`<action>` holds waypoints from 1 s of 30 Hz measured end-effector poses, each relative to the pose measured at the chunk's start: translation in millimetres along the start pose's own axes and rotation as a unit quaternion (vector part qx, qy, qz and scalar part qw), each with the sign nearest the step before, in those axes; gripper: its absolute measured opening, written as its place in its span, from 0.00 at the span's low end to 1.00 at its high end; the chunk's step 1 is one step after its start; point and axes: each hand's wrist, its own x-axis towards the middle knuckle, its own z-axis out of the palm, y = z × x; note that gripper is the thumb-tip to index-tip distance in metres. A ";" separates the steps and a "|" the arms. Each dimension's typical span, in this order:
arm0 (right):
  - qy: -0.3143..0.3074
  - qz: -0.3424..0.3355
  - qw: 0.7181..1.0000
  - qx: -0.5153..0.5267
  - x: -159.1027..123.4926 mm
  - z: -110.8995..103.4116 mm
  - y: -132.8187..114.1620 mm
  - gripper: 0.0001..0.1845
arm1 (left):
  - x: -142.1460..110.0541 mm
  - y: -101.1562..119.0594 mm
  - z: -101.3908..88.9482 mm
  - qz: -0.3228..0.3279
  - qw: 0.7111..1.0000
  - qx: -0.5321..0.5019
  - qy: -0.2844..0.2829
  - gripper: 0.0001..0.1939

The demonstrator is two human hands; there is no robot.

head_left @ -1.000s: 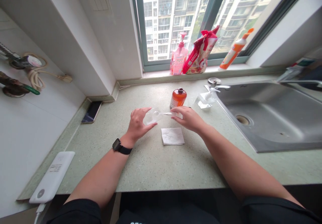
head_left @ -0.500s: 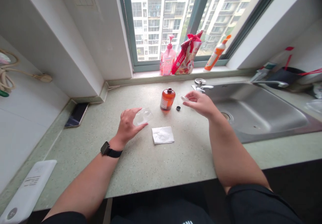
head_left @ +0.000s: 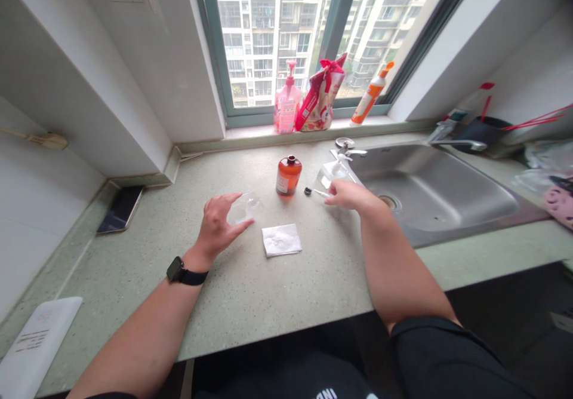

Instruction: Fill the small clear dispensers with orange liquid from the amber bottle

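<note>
My left hand [head_left: 219,223] is curved round a clear, square-sided container [head_left: 244,208] with a round neck. Thumb and fingers lie along its sides. To the right, my right hand [head_left: 347,197] pinches a small whitish piece with a thin clear end [head_left: 321,193], too small to name. That end points at a black screw cap [head_left: 307,191] on the counter. Between my hands stands an uncapped amber bottle [head_left: 289,175] with a white label. A folded white tissue [head_left: 282,241] lies nearer to me. Behind my right hand is a clear pump bottle [head_left: 331,173], partly hidden.
At right, a steel sink [head_left: 456,199] is set into the speckled counter [head_left: 268,303]. A pink pump bottle [head_left: 286,109], a red bag [head_left: 320,100] and an orange-white bottle [head_left: 370,97] line the windowsill. A phone [head_left: 120,209] lies at left.
My right hand has lowered and turned its fingers down toward the counter beside the black cap, uncovering the clear pump bottle. My left hand keeps its hold. The whole view has shifted slightly.
</note>
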 end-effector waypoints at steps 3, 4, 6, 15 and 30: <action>-0.005 0.001 1.000 -0.007 3.2 5.5 1.0 0.13 | -0.2 0.0 -0.1 0.000 1.000 -0.001 -0.004 0.34; -0.005 0.001 1.000 -0.008 4.2 7.0 1.2 0.12 | -0.2 0.0 -0.1 0.000 1.000 -0.001 -0.005 0.33; -0.005 0.004 1.000 -0.012 5.9 9.3 1.7 0.12 | -0.1 -0.1 0.0 0.003 1.000 -0.001 -0.005 0.33; -0.010 0.023 0.999 -0.031 7.6 10.9 3.5 0.16 | -0.5 -0.4 0.9 0.007 1.000 -0.006 -0.004 0.34; -0.023 0.012 0.999 -0.038 11.2 15.2 1.4 0.19 | -0.8 -0.2 0.5 0.004 1.000 0.002 -0.016 0.34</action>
